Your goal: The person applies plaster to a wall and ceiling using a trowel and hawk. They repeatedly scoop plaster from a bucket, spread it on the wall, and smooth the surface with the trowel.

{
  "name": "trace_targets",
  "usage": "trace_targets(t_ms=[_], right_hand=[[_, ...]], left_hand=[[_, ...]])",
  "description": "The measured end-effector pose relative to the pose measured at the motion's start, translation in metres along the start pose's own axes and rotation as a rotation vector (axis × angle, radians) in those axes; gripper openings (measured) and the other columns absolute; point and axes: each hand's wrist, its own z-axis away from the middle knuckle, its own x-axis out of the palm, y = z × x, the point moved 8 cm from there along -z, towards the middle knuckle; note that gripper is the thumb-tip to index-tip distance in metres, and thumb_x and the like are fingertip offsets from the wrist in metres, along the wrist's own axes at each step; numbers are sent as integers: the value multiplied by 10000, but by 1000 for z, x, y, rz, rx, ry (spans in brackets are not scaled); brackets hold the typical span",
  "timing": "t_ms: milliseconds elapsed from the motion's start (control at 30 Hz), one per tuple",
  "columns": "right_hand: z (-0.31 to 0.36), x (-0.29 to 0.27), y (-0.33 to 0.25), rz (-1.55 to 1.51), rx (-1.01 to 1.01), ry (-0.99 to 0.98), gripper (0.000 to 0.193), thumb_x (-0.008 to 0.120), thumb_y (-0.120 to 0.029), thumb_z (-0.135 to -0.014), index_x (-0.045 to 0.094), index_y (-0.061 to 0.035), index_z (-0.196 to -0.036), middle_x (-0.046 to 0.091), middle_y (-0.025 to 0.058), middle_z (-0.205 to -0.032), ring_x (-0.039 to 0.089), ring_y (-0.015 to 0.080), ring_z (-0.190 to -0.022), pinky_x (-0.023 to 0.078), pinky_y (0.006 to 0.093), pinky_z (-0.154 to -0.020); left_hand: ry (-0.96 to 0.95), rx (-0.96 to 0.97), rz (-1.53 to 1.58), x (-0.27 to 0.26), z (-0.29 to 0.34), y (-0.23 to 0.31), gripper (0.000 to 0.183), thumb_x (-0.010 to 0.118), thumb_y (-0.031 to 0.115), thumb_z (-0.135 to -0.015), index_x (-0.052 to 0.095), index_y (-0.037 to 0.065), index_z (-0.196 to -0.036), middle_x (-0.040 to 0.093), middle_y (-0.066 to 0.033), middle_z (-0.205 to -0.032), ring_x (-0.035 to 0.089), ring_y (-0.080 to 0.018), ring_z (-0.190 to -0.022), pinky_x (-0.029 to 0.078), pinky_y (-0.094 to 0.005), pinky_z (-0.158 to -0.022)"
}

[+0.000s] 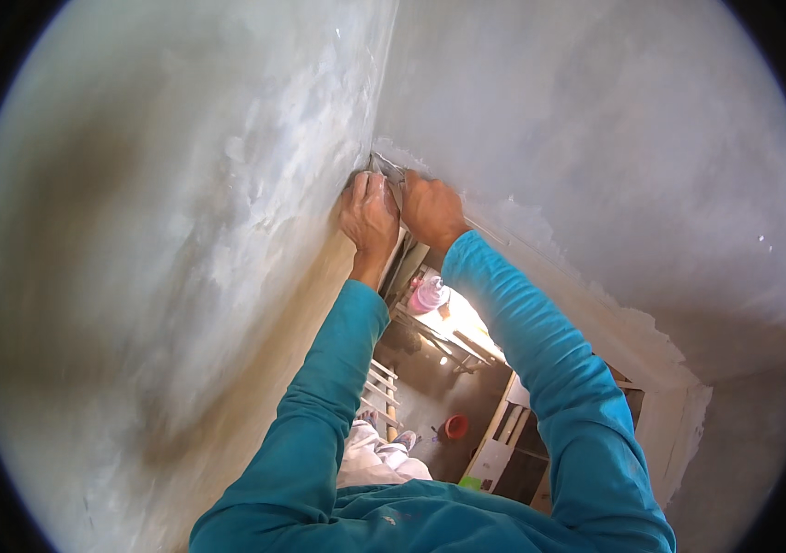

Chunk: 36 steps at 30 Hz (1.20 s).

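Observation:
Both my arms, in teal sleeves, reach up to the corner where two grey plastered walls meet. My left hand (pixel 372 219) is closed against the left wall (pixel 218 212), its fingers curled and smeared pale. Close beside it, my right hand (pixel 433 214) is closed in a fist at the lower edge of the right wall (pixel 596 138). A thin greyish edge (pixel 385 168) shows in the corner just above my fingers. What either hand grips is hidden by the fingers. Rough, paler plaster (pixel 522 221) runs along the right wall's lower edge.
An opening lies below the right wall's ledge (pixel 614 332). Far down are a pink container (pixel 428 295) on a bright surface, a slatted wooden ladder (pixel 381 392), a red bucket (pixel 456 427) on the floor and wooden frames (pixel 506 424). My pale trousers (pixel 374 461) show below.

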Motion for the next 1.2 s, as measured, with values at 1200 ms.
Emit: trace_targets(t_ms=[1200], right_hand=[[-22,-28,-14,217,-192,-59,200,581,-164,-880,704,-11,-918,717,246,-879,710,427,-841,580,508,-769]], left_hand=[[26,-189,-2,-2,-14,3,121,595,187,-911,630,84,-964,651,-110,-969,661,-357,-816,527,-487,-726]])
